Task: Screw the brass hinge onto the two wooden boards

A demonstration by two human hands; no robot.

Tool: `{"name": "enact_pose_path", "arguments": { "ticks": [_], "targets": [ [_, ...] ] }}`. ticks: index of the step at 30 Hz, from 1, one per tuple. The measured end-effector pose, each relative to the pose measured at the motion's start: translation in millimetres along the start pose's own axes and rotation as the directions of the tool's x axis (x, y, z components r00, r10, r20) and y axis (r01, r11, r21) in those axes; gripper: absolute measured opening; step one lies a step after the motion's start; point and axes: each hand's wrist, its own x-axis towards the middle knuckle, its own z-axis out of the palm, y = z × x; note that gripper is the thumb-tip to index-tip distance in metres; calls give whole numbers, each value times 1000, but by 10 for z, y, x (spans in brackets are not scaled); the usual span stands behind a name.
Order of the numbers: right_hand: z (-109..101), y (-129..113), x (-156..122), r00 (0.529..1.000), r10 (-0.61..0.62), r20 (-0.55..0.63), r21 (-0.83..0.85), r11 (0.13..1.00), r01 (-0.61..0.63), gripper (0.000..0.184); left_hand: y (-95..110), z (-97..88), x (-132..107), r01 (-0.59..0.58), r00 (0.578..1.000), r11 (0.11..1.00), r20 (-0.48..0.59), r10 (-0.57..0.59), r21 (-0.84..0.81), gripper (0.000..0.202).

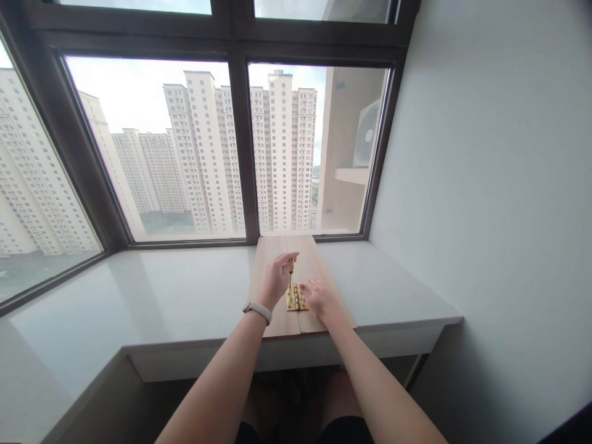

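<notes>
My left hand (276,280), with a pale band on its wrist, is closed around a small screwdriver (291,265) with a yellow and black handle. The screwdriver stands nearly upright, its thin shaft pointing down at a brass hinge (296,298). That hinge lies unfolded across the seam between two light wooden boards (319,265). Dark spots, screws or holes, show on its leaves; I cannot tell which. My right hand (320,299) rests at the hinge's right side, thumb and fingers loosely apart, with nothing visible in them.
The boards lie on a white windowsill counter (185,296), reaching back to the dark window frame (250,154). A plain wall (485,154) rises at the right. The counter's front edge (393,324) is just before my forearms, with my legs below it.
</notes>
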Motion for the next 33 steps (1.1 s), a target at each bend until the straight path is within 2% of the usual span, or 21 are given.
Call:
{"name": "enact_pose_path", "arguments": {
  "ticks": [8, 14, 26, 33],
  "targets": [
    [-23, -13, -22, 1000, 5, 3, 12, 1000, -5, 70, 0, -17, 19, -46, 999, 997, -18, 47, 59, 32],
    [-28, -19, -25, 1000, 8, 12, 25, 1000, -8, 69, 1, -9, 10, -80, 995, 996, 61, 77, 50, 42],
    [-86, -68, -58, 1000, 16, 10, 17, 1000, -16, 65, -25, 8, 6, 4, 1000, 1000, -8, -4, -8, 35],
    [-71, -59, -48, 1000, 27, 14, 16, 999, -28, 66, 29, -2, 17, -44, 999, 998, 33, 42, 38, 40]
  ]
}}
